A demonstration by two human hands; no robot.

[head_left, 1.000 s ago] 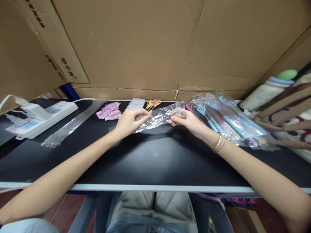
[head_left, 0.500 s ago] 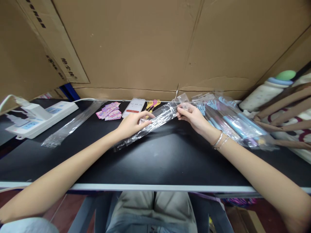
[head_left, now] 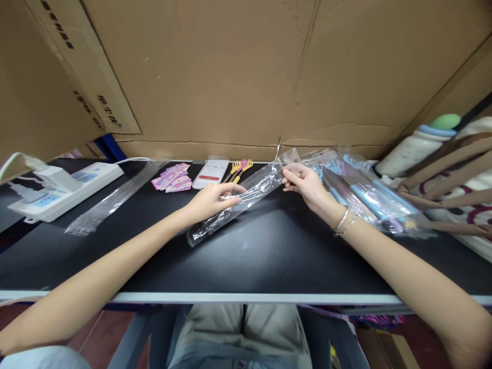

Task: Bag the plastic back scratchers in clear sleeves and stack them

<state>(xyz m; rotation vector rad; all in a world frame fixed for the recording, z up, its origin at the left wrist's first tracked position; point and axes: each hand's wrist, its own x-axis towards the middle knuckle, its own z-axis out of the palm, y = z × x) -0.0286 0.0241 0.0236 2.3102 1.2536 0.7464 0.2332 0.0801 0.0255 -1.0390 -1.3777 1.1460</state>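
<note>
A long clear plastic bag (head_left: pixel 265 182) stretches diagonally above the black table (head_left: pixel 246 256), and both hands hold it. My left hand (head_left: pixel 209 201) pinches the bag near its middle. My right hand (head_left: pixel 305 183) pinches its upper end near the opening. The bag looks empty. Just behind my right hand lies a pile of bagged blue back scratchers (head_left: pixel 361 192). Loose yellow and pink back scratchers (head_left: pixel 240 166) lie at the back of the table beside a phone (head_left: pixel 213 171).
Another clear bag (head_left: pixel 111 202) lies flat on the left. A white power strip (head_left: pixel 57 189) sits at the far left, pink cards (head_left: pixel 172 178) near the phone. A bottle (head_left: pixel 417 146) and a striped tote bag (head_left: pixel 457 184) stand at right. Cardboard walls close off the back.
The bag was crumpled between both hands; it is now pulled out straight and tilted, its lower end toward me. My right hand rose toward the back, my left hand slid down the bag.
</note>
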